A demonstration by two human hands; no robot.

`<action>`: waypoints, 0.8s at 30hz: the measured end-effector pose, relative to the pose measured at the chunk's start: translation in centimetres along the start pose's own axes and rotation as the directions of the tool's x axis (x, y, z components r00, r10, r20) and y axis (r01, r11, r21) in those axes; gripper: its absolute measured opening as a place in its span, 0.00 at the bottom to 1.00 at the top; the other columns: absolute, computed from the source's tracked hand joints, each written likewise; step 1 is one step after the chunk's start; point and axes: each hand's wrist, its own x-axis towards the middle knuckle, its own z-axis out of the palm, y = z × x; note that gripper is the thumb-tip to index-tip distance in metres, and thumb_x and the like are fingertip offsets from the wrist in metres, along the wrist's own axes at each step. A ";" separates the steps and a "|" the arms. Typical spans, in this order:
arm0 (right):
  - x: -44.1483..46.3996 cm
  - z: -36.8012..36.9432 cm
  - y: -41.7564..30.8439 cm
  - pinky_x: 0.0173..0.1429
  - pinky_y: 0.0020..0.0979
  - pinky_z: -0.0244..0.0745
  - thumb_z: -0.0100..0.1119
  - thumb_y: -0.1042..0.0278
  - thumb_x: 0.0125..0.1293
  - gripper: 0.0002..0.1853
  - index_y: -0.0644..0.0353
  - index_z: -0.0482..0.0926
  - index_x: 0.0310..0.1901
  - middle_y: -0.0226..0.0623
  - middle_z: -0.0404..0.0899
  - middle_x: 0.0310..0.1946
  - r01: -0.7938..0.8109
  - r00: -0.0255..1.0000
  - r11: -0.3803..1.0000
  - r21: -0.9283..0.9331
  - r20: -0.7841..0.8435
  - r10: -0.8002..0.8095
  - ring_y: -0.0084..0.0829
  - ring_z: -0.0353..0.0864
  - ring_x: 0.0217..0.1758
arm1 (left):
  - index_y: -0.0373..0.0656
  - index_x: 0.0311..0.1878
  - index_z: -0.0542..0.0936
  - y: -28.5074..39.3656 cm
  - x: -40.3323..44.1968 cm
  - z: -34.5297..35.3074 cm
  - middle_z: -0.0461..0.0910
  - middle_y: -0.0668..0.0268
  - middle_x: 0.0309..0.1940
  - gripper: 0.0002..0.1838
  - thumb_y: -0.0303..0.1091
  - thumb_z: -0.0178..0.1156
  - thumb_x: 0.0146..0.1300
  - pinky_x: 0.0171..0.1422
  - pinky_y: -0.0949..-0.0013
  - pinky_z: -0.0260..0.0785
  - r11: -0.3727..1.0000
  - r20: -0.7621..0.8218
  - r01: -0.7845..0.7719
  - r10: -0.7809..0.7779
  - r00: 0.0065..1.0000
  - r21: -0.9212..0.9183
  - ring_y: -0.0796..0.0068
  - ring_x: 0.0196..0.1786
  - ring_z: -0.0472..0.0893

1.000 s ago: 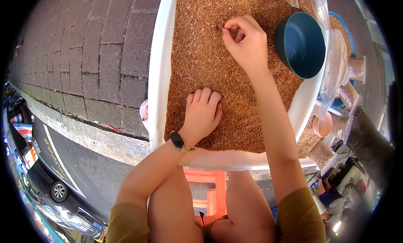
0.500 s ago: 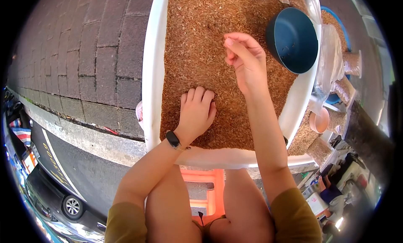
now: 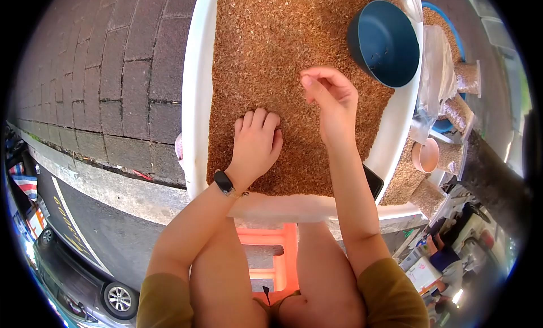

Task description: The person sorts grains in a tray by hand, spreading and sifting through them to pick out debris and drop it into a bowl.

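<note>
A layer of reddish-brown dried grains or flakes (image 3: 271, 45) fills a white tray (image 3: 195, 101) in front of me. My left hand (image 3: 254, 140), with a dark watch on its wrist, rests on the layer with its fingers curled down; the fingertips and anything under them are hidden. Above the layer, to the right, is my right hand (image 3: 334, 99), thumb and index finger pinched together; whatever is between them is too small to name. A dark blue bowl (image 3: 387, 45) with a few dark bits inside sits at the tray's upper right.
Clear plastic bags (image 3: 438, 73) and filled packs stand right of the tray, near a pink bowl (image 3: 425, 156). A dark flat object (image 3: 373, 182) lies by my right forearm. An orange stool (image 3: 288, 254) is below. Parked cars (image 3: 79, 283) are at lower left; a person (image 3: 444, 260) is at lower right.
My right hand has moved down toward me, away from the upper layer, still pinched. My left hand stays on the layer. The whole view has shifted, with the tray and bowl appearing further left.
</note>
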 end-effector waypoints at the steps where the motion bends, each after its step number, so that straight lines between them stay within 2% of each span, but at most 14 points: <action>1: -0.4 -0.1 -0.4 0.35 0.18 0.64 0.65 0.79 0.59 0.05 0.59 0.83 0.35 0.25 0.78 0.29 0.054 0.999 0.995 -0.084 0.000 -0.054 0.15 0.70 0.30 | 0.45 0.42 0.72 0.0 0.0 0.0 0.69 0.62 0.38 0.10 0.28 0.59 0.57 0.50 0.58 0.59 1.000 0.001 0.001 -0.001 1.000 -0.001 0.58 0.44 0.69; 3: -0.7 -0.8 -1.6 0.31 0.18 0.64 0.66 0.79 0.57 0.05 0.59 0.84 0.35 0.27 0.78 0.28 0.261 0.957 0.885 -0.386 -0.015 -0.288 0.15 0.70 0.27 | 0.45 0.42 0.72 0.0 0.0 0.0 0.69 0.62 0.38 0.10 0.28 0.59 0.57 0.49 0.58 0.59 1.000 0.005 0.003 -0.003 1.000 -0.002 0.58 0.44 0.69; 5: -0.7 -1.4 -4.2 0.29 0.19 0.64 0.67 0.79 0.56 0.06 0.59 0.85 0.35 0.27 0.77 0.27 0.374 0.870 0.639 -0.672 0.016 -0.492 0.16 0.70 0.26 | 0.45 0.42 0.72 0.0 0.1 -0.1 0.69 0.62 0.38 0.10 0.28 0.59 0.57 0.50 0.58 0.59 1.000 0.007 0.005 -0.005 1.000 -0.002 0.58 0.44 0.69; 7: 0.3 -2.6 -5.5 0.26 0.20 0.64 0.67 0.78 0.56 0.06 0.58 0.85 0.36 0.28 0.78 0.27 0.388 0.755 0.462 -0.797 -0.013 -0.655 0.17 0.71 0.23 | 0.45 0.42 0.72 0.0 0.1 0.0 0.69 0.62 0.38 0.10 0.28 0.59 0.57 0.50 0.58 0.59 1.000 0.009 0.006 -0.006 1.000 -0.003 0.59 0.44 0.69; 9: 1.5 -3.9 -6.9 0.27 0.21 0.66 0.66 0.77 0.58 0.06 0.58 0.86 0.38 0.30 0.80 0.28 0.289 0.703 0.270 -0.918 0.012 -0.711 0.18 0.72 0.24 | 0.45 0.42 0.72 0.1 0.1 0.0 0.69 0.62 0.38 0.09 0.28 0.59 0.57 0.50 0.58 0.59 1.000 0.003 0.009 -0.009 1.000 -0.003 0.59 0.44 0.69; 10: 2.1 -4.6 -7.2 0.30 0.23 0.68 0.64 0.76 0.60 0.06 0.60 0.86 0.39 0.32 0.82 0.30 0.250 0.711 0.193 -0.949 0.045 -0.702 0.20 0.74 0.26 | 0.45 0.42 0.72 0.1 0.1 0.0 0.69 0.62 0.38 0.09 0.28 0.59 0.57 0.50 0.58 0.59 1.000 0.011 0.010 -0.010 1.000 -0.007 0.59 0.45 0.70; 13: 2.7 -6.7 -7.2 0.33 0.25 0.70 0.62 0.77 0.61 0.07 0.61 0.85 0.40 0.34 0.82 0.31 0.247 0.630 0.101 -0.964 0.080 -0.772 0.23 0.75 0.29 | 0.45 0.42 0.73 0.0 0.1 -0.2 0.69 0.62 0.39 0.10 0.28 0.58 0.57 0.50 0.58 0.59 0.999 0.026 0.008 -0.007 1.000 -0.034 0.59 0.45 0.70; 14: 2.3 -6.8 -7.1 0.39 0.28 0.71 0.55 0.72 0.68 0.09 0.66 0.83 0.40 0.39 0.81 0.33 0.283 0.608 0.119 -0.952 0.082 -0.790 0.28 0.76 0.32 | 0.45 0.43 0.73 -0.2 0.1 -0.2 0.69 0.62 0.39 0.10 0.28 0.58 0.57 0.50 0.58 0.59 0.998 0.026 0.005 -0.003 1.000 -0.056 0.59 0.45 0.70; 17: -0.7 -7.0 -4.3 0.42 0.31 0.71 0.44 0.65 0.73 0.17 0.70 0.79 0.40 0.44 0.80 0.33 0.435 0.587 0.363 -0.824 -0.046 -0.809 0.34 0.76 0.35 | 0.45 0.46 0.74 -0.2 0.1 -0.9 0.71 0.60 0.44 0.12 0.28 0.58 0.58 0.53 0.58 0.59 0.993 -0.038 -0.030 0.026 0.999 -0.112 0.58 0.48 0.70; 19: -2.4 -7.3 -0.6 0.44 0.34 0.71 0.37 0.62 0.74 0.20 0.69 0.77 0.40 0.45 0.78 0.33 0.594 0.549 0.345 -0.726 0.053 -0.834 0.39 0.76 0.37 | 0.44 0.50 0.74 0.1 0.4 -1.7 0.72 0.58 0.49 0.14 0.28 0.56 0.60 0.57 0.57 0.58 0.991 -0.108 -0.049 0.036 0.993 -0.127 0.57 0.53 0.70; 21: -3.9 -6.7 2.3 0.49 0.37 0.71 0.38 0.62 0.73 0.19 0.69 0.77 0.44 0.45 0.77 0.37 0.598 0.639 0.318 -0.736 0.197 -0.744 0.41 0.75 0.43 | 0.42 0.55 0.74 0.2 0.7 -2.1 0.72 0.56 0.55 0.17 0.29 0.55 0.61 0.64 0.55 0.57 0.990 -0.182 -0.061 0.038 0.983 -0.124 0.55 0.60 0.69; 23: -5.1 -5.8 4.5 0.57 0.40 0.66 0.40 0.62 0.72 0.20 0.69 0.77 0.49 0.48 0.75 0.48 0.519 0.788 0.364 -0.774 0.267 -0.555 0.43 0.72 0.52 | 0.41 0.58 0.73 -0.2 0.8 -1.7 0.71 0.56 0.58 0.20 0.30 0.54 0.62 0.69 0.53 0.56 0.978 -0.164 -0.065 0.033 0.986 -0.198 0.52 0.65 0.66; 24: -5.1 -5.4 4.9 0.61 0.42 0.62 0.41 0.62 0.72 0.20 0.67 0.77 0.51 0.47 0.73 0.52 0.487 0.840 0.438 -0.755 0.270 -0.470 0.44 0.70 0.56 | 0.40 0.59 0.72 -0.4 0.9 -1.3 0.71 0.55 0.60 0.21 0.30 0.54 0.62 0.71 0.51 0.55 0.969 -0.155 -0.071 0.034 0.987 -0.238 0.51 0.67 0.65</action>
